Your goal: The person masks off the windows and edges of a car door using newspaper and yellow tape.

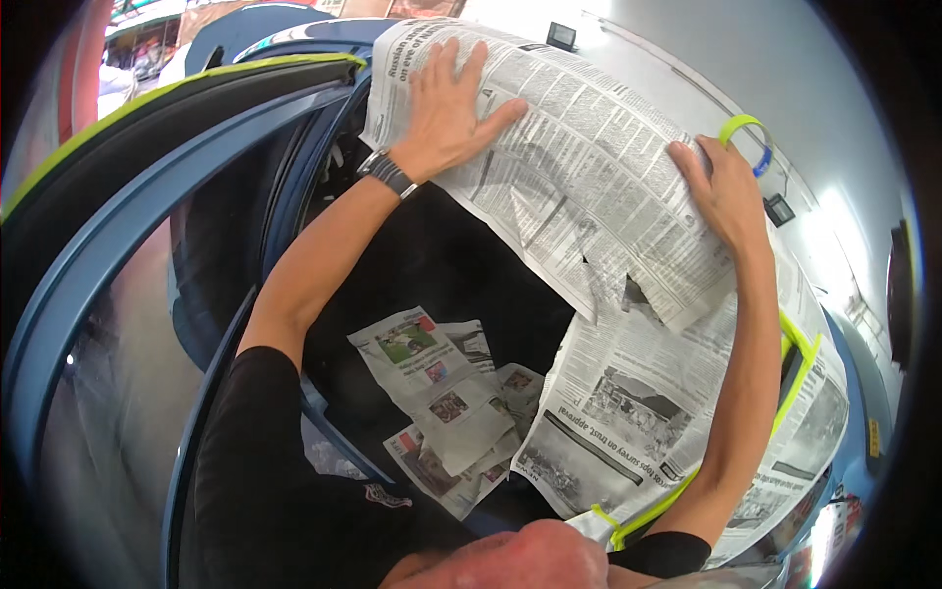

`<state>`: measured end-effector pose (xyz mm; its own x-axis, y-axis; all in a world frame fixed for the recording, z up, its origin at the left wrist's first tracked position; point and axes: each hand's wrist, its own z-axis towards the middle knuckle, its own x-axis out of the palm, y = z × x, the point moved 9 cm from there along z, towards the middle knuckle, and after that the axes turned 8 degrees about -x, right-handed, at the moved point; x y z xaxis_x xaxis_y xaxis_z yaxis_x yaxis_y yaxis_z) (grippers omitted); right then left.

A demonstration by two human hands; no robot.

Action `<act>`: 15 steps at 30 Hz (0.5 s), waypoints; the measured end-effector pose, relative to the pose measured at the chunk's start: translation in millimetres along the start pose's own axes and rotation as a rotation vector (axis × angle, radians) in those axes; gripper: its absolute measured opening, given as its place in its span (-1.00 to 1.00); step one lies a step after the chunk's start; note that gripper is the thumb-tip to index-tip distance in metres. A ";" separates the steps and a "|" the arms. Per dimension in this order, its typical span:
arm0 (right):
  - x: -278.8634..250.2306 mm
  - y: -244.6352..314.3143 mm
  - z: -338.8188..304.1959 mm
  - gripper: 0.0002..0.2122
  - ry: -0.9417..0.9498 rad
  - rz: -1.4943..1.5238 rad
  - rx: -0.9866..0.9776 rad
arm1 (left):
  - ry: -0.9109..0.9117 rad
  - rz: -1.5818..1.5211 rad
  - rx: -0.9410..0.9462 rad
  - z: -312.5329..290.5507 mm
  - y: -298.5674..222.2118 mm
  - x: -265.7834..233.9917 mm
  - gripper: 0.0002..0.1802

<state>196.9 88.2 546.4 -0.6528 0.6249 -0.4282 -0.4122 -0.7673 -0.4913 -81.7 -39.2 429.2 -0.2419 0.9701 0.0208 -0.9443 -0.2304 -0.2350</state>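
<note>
Newspaper sheets cover the curved upper part of a blue car and overhang a dark opening. My left hand lies flat near the sheet's upper left end, fingers spread on the paper. At the right side of the same sheet, my right hand has its thumb on the paper and its other fingers bent, partly hidden. A roll of yellow-green masking tape sits at those fingers, apparently gripped by them. The sheet's lower edge is creased and ragged, with a small gap over a second newspaper sheet.
An open blue car door with yellow-green tape along its edge stands at the left. Loose newspaper pieces lie inside the dark opening. More yellow-green tape runs along the right side. Lamps are on the pale wall behind.
</note>
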 end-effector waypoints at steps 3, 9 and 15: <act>12.5 6.2 7.0 -0.36 0.048 0.034 0.009 | -0.019 0.025 0.004 -2.7 14.6 -1.1 0.00; 18.8 -7.5 0.3 -0.30 -0.014 -0.048 -0.034 | -0.072 0.152 0.040 16.5 4.0 8.8 -0.20; 43.9 19.4 23.7 -0.37 0.246 0.087 0.173 | 0.132 -0.020 0.238 34.8 -25.1 16.0 -0.31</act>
<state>145.2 97.4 536.0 -0.5256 0.5554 -0.6445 -0.4771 -0.8196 -0.3172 -69.7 -20.6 469.3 -0.2067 0.9725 -0.1074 -0.9781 -0.2079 -0.0004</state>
